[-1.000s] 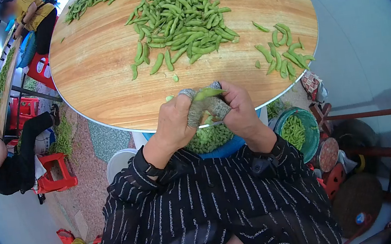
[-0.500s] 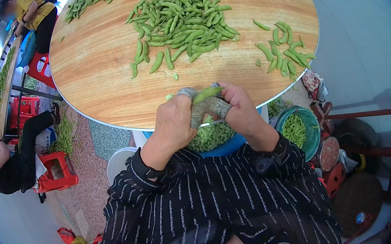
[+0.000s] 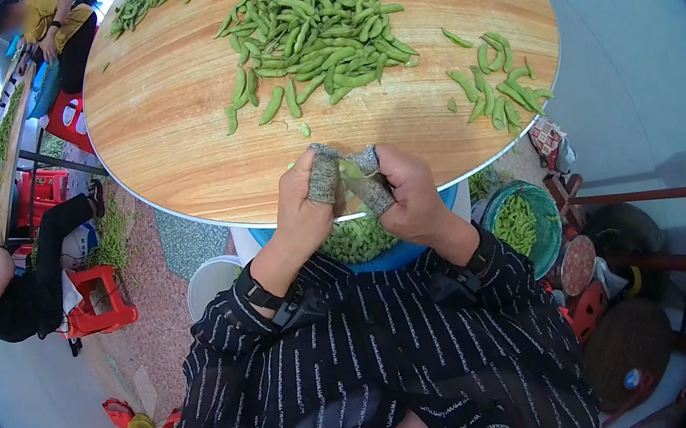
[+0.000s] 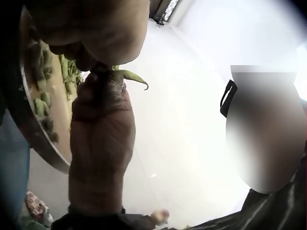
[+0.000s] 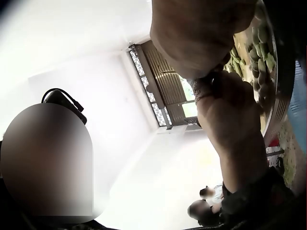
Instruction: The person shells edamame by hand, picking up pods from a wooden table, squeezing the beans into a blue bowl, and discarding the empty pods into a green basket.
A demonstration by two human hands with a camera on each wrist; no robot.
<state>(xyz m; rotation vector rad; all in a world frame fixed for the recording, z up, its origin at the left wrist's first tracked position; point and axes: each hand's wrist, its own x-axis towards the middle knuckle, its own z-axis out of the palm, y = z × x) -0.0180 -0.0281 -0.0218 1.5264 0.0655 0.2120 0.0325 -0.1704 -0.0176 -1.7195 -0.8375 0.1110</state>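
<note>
Our left hand point(image 3: 304, 202) and right hand point(image 3: 411, 192) pinch one green pod point(image 4: 134, 76) with curled fingers by the table's point(image 3: 173, 171) near edge, so it sits between both, neither nearer, its visible tip jutting crosswise to our right forearm point(image 4: 97, 177).

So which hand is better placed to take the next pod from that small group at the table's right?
Probably the right hand: it sits nearer the small group of pods than the left hand. Both hands hold another pod, though.

Pod point(image 4: 133, 76) mostly out of sight
</note>
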